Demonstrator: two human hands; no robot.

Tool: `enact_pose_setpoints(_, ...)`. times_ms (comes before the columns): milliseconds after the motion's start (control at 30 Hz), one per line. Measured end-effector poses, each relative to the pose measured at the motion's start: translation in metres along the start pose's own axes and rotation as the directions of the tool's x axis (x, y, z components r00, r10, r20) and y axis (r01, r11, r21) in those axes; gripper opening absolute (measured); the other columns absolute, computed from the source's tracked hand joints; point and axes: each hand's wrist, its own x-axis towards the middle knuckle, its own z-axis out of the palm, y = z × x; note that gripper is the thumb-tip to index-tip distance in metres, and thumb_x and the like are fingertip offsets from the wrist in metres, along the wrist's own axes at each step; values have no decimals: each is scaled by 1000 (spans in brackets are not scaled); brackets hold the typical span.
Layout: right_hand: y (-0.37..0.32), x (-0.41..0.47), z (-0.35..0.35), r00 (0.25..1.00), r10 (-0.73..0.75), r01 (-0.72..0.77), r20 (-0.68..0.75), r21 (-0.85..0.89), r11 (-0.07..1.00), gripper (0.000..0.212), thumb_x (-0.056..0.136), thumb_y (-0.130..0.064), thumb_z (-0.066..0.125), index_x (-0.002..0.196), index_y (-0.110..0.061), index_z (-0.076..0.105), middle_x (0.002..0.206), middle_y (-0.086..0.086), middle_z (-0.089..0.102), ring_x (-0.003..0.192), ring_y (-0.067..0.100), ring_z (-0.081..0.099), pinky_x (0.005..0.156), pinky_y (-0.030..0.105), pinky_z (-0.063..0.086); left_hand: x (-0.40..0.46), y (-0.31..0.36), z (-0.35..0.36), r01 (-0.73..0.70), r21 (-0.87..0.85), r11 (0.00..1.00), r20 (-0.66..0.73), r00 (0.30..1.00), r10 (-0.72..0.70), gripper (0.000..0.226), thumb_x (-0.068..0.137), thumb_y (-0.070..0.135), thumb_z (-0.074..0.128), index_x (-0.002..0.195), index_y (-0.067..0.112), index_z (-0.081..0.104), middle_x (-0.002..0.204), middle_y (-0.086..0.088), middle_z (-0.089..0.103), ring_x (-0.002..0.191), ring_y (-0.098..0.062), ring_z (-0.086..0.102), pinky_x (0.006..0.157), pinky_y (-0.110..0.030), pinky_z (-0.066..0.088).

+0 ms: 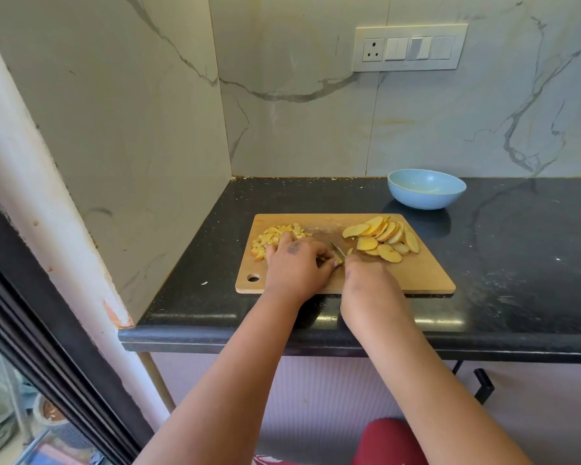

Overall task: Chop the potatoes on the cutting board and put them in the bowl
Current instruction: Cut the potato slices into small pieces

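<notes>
Head view: slices (383, 238) lie right of both hands, on the board (426, 273).
Left hand (296, 263): curled, pinning a potato piece (339, 261).
Right hand (366, 276): grips the knife (338, 249), nearer the slices.
Bowl (426, 188): behind the board, right.

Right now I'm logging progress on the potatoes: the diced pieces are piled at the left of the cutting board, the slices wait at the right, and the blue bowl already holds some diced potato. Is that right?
Not quite: the head view shows the blue bowl holds no potato yet. The rest stands: diced pieces at the left of the cutting board, slices at the right.
</notes>
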Motion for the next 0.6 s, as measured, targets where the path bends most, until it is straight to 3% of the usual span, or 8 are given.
enact_pose_setpoints(67, 0, -3, -11, 999, 7, -6, 50, -19, 1000, 41, 90, -4, 58, 128, -16, 48, 99, 7, 56, 86, 20, 55, 69, 29, 47, 0, 1, 0, 10, 12, 1000, 10, 1000, -10, 26, 93, 53, 53, 105, 36, 69, 118, 17, 64, 115, -21, 37, 89, -40, 24)
enact_pose_setpoints(167, 10, -15, -36, 997, 15, -10, 74, -67, 998, 28, 86, -2, 62, 110, -15, 56, 90, 3, 55, 77, 17, 53, 67, 28, 46, 1, 0, 0, 12, 29, 1000, 20, 1000, -12, 30, 93, 56, 52, 107, 36, 69, 118, 18, 64, 116, -22, 37, 90, -41, 24)
enact_pose_setpoints(267, 24, -24, -55, 996, 2, 7, 93, -92, 996, 26, 89, -4, 58, 112, -16, 59, 105, 4, 60, 90, 20, 59, 79, 29, 52, -1, 0, -1, 6, 21, 1000, 34, 999, -7, 30, 94, 55, 51, 110, 36, 68, 116, 17, 64, 115, -21, 37, 89, -40, 25)
enact_pose_setpoints(333, 35, -27, -55, 999, -39, 39, 15, -23, 999, 21, 92, -8, 55, 109, -19, 61, 105, 3, 61, 88, 18, 60, 74, 29, 52, -3, 0, -2, -5, 5, 1000, 18, 1000, 5, 29, 95, 52, 51, 112, 36, 68, 112, 16, 65, 116, -21, 38, 89, -40, 24)
enact_pose_setpoints(433, 45, -26, -35, 978, -24, 63, -207, 184, 981, 14, 96, -14, 51, 104, -23, 57, 81, -7, 52, 67, 7, 49, 49, 20, 35, -6, 1, -5, -8, -41, 999, -29, 1000, 6, 24, 97, 36, 49, 114, 32, 66, 101, 11, 66, 113, -20, 40, 84, -35, 19)
enact_pose_setpoints(500, 45, -24, -16, 962, -21, 88, -272, 238, 967, 18, 97, -14, 50, 109, -25, 56, 81, -5, 54, 66, 7, 48, 48, 18, 31, -9, 2, -5, -28, -26, 999, -32, 999, 27, 27, 96, 27, 48, 113, 31, 68, 101, 9, 67, 110, -20, 40, 84, -35, 19)
enact_pose_setpoints(600, 38, -23, 7, 967, -39, 96, -251, 219, 971, 23, 95, -12, 51, 113, -25, 56, 83, -2, 58, 70, 13, 56, 55, 25, 45, -14, 1, -3, -63, 38, 997, -32, 997, 64, 33, 94, 21, 45, 112, 33, 70, 109, 13, 69, 109, -20, 39, 85, -36, 19)
